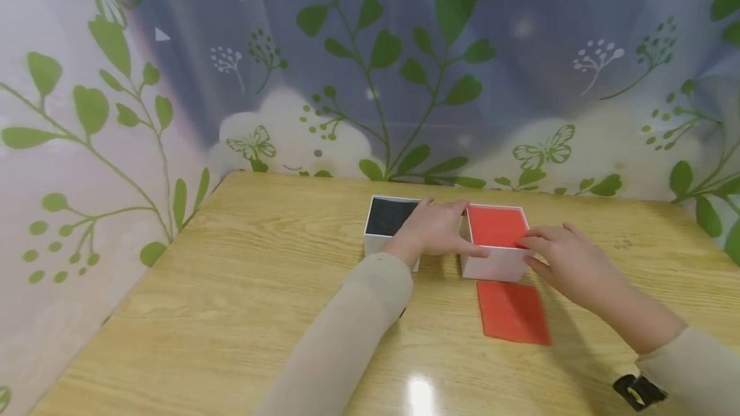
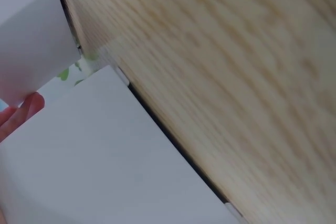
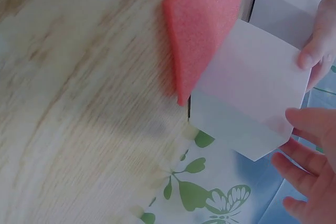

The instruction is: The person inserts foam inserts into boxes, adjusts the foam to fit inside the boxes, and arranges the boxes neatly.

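Note:
A white box point(image 1: 493, 264) stands on the table, with a red foam sheet point(image 1: 498, 226) inside its rim. My left hand point(image 1: 433, 226) holds this box, thumb on its front top edge and fingers by its left back corner. My right hand point(image 1: 569, 262) grips the right front corner, fingertips at the rim; its thumb and fingers show beside the box point(image 3: 252, 77) in the right wrist view. Left of it, partly behind my left hand, stands a second white box point(image 1: 377, 244) with a black sheet point(image 1: 388, 216) in it. Another red foam sheet point(image 1: 513, 313) lies flat before the red-filled box.
The wood-grain table point(image 1: 231, 313) reaches back to a curtain point(image 1: 405, 114) printed with green leaves and butterflies. A narrow gap separates the two boxes. A black band point(image 1: 638, 391) is at my right sleeve.

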Demonstrator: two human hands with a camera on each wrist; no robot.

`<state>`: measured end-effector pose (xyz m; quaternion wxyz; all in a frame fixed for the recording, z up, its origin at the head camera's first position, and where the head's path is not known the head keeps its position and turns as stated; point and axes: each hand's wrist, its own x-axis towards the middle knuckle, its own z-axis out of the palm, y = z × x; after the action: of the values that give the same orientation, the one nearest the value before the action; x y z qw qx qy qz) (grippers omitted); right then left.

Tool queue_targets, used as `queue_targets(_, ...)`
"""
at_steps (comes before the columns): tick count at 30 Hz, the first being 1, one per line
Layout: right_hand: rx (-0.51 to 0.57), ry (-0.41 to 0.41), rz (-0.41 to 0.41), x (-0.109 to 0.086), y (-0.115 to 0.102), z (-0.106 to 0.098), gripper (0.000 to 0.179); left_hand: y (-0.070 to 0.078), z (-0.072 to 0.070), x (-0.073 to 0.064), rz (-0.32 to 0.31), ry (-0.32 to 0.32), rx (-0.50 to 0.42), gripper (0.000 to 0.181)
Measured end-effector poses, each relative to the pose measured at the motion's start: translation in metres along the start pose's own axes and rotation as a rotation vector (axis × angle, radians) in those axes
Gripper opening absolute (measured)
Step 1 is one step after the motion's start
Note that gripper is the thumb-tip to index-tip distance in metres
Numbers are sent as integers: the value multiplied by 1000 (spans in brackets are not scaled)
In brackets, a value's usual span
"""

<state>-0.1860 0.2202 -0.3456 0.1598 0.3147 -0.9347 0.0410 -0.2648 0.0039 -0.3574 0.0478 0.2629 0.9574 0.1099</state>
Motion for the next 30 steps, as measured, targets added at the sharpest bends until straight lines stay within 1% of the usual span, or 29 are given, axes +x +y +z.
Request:
queue_targets(3, -23, 70, -39, 0, 1, 1, 21, 0, 1, 0, 5, -3, -1, 103)
queue_targets(6, -43, 136, -93, 0, 1, 4, 20, 0, 2, 0, 1, -4, 4, 104)
queue_targets(8, -49, 174, -115, 0, 2, 6, 19, 0, 2, 0, -2, -5, 3, 104)
queue_targets(11, -58, 204, -123, 0, 3, 7, 18, 0, 2, 0, -4, -9, 4, 105)
queue_targets(16, -80, 223, -125, 2, 3, 8, 17, 0, 0, 2, 0, -1, 6, 105)
queue_targets(20, -85, 221, -120, 3, 0, 8, 17, -1, 1, 1, 0, -7, 6, 105)
queue_targets(23, -86, 211, -117, 5, -6, 7, 17, -1, 1, 1, -3, -11, 3, 105)
queue_targets(28, -40, 121, -103, 12, -20, 10, 25, 0, -1, 0, 6, 1, -15, 105)
queue_targets(30, -15, 92, -83, 14, -24, 13, 26, -1, -1, -1, 9, 1, -18, 105)
